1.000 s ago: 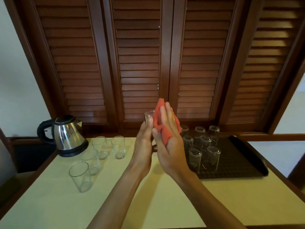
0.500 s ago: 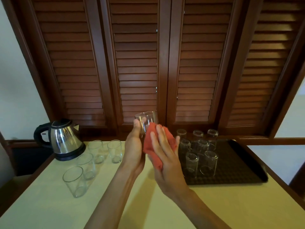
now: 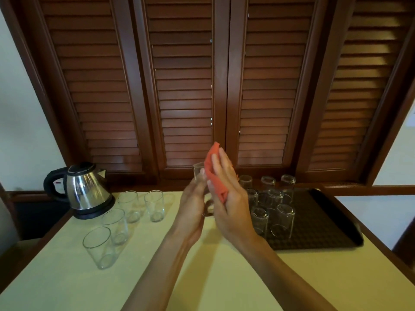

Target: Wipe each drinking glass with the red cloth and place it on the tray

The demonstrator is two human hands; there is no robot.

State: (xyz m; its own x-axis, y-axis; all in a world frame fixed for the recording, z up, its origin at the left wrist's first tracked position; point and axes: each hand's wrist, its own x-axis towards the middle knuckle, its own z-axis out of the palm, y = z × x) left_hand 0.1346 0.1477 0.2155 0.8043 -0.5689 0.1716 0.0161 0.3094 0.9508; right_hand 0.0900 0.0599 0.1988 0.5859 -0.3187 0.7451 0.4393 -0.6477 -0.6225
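Four glasses (image 3: pixel 125 221) wait upright on the bench (image 3: pixel 213 277) beside the kettle (image 3: pixel 86 190), unwiped we judge. Our left hand (image 3: pixel 193 209) grips one glass (image 3: pixel 199 173) aloft so our right hand (image 3: pixel 229 198), fingers straight, can press the red cloth (image 3: pixel 214 173) against it; wiped ones sit inverted on the tray (image 3: pixel 325 221).

Left hand (image 3: pixel 193 205) grips glass (image 3: pixel 199 173); right hand (image 3: pixel 226 198) presses red cloth (image 3: pixel 214 173) against it.

Both forearms are bare from the picture's lower edge up to the left hand (image 3: pixel 194 205) and right hand (image 3: pixel 228 198): no sleeves, rings, watch or bands visible.
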